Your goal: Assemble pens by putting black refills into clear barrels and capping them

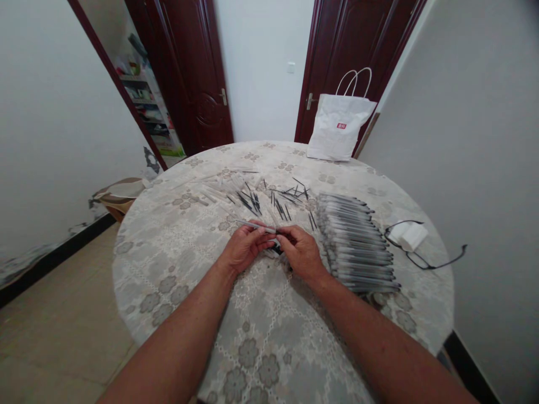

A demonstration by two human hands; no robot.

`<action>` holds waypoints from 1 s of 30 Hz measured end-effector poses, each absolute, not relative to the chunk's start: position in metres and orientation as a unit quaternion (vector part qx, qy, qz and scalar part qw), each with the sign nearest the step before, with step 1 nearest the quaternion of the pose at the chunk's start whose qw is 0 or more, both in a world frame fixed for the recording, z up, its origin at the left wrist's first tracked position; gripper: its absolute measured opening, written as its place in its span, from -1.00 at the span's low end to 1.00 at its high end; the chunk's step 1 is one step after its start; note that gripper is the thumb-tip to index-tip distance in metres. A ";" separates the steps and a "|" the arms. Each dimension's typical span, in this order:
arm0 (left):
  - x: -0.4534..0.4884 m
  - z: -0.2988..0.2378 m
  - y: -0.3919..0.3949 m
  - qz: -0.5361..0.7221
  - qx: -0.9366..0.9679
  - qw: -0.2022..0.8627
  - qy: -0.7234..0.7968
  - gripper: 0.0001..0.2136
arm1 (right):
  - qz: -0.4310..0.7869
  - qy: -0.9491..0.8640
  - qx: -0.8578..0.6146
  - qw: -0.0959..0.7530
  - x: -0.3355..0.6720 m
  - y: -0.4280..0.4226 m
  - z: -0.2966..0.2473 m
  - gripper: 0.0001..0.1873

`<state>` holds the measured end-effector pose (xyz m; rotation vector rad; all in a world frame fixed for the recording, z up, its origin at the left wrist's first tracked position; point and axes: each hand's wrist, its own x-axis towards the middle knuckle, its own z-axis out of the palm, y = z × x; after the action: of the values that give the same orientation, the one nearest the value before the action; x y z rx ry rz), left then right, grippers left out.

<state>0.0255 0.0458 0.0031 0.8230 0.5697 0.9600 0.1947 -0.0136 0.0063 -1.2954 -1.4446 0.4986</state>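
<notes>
My left hand and my right hand meet over the middle of a round table with a flowered cloth. Together they pinch a thin clear pen barrel that sticks out to the left; a dark piece sits between the fingertips. Just beyond the hands lie several loose black refills and clear tubes. To the right of my right hand a neat row of finished pens lies side by side.
A white paper bag stands at the table's far edge by a dark red door. Black glasses with a small white pad lie at the right rim. A basket sits on the floor at left.
</notes>
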 end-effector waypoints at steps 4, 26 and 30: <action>0.027 0.005 0.045 0.442 0.394 0.760 0.267 -0.73 | 0.186 -0.619 -0.544 0.536 0.196 -0.014 0.010 -0.79; 0.027 0.007 0.045 0.425 0.399 0.758 0.292 -0.72 | 0.095 -0.679 -0.569 0.453 0.199 -0.018 0.018 -0.59; 0.027 0.007 0.044 0.434 0.392 0.757 0.291 -0.72 | 0.119 -0.646 -0.572 0.490 0.198 -0.023 0.023 -0.76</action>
<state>0.0270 0.0442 0.0073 0.8549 0.6334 0.9466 0.1975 -0.0227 0.0226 -1.3900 -1.5697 0.2887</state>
